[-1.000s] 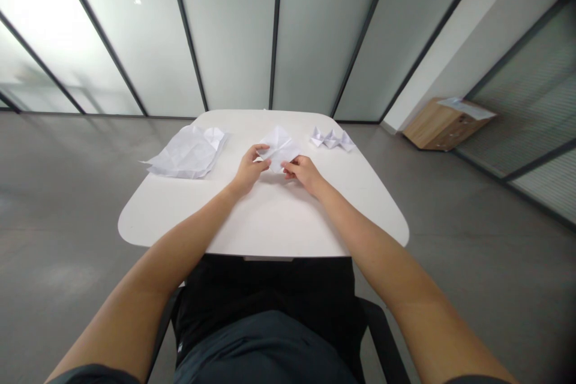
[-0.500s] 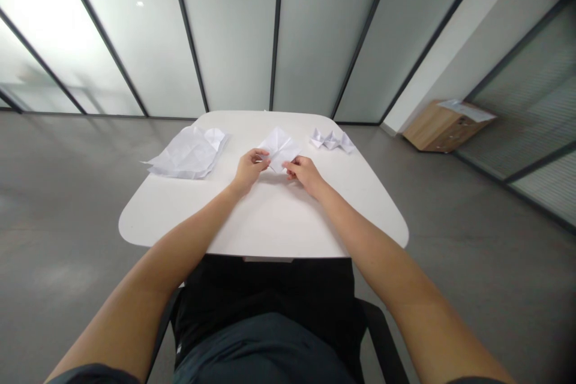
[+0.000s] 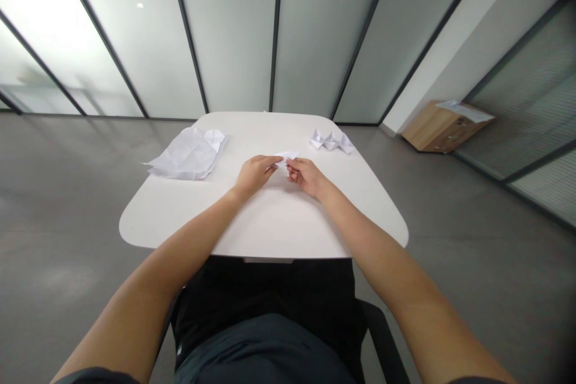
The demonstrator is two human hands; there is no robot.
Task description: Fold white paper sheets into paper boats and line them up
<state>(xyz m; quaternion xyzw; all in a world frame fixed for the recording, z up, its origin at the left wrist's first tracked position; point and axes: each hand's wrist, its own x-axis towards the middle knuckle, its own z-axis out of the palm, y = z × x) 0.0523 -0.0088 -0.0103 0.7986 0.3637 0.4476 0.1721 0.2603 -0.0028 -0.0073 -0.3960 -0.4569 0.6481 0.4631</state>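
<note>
Between my two hands is a white sheet of paper [image 3: 286, 156], folded and mostly covered by fingers. My left hand [image 3: 257, 173] is closed on its left side, with the back of the hand turned up. My right hand [image 3: 305, 173] pinches the paper's near right part between thumb and fingers. Both hands are held just over the middle of the white table [image 3: 274, 222]. To the right lie three small folded paper boats [image 3: 331, 142] in a row. On the left rests a loose stack of creased white paper sheets [image 3: 189, 154].
A wooden cabinet [image 3: 443, 126] with papers on top stands on the floor at the right. Frosted glass panels [image 3: 229, 30] rise behind the table's far edge. A chair armrest [image 3: 380, 336] shows at the lower right.
The paper was spread out as a creased diamond and now shows much smaller, folded between my hands. My left hand has moved right and turned over it; my right hand stays nearly in place.
</note>
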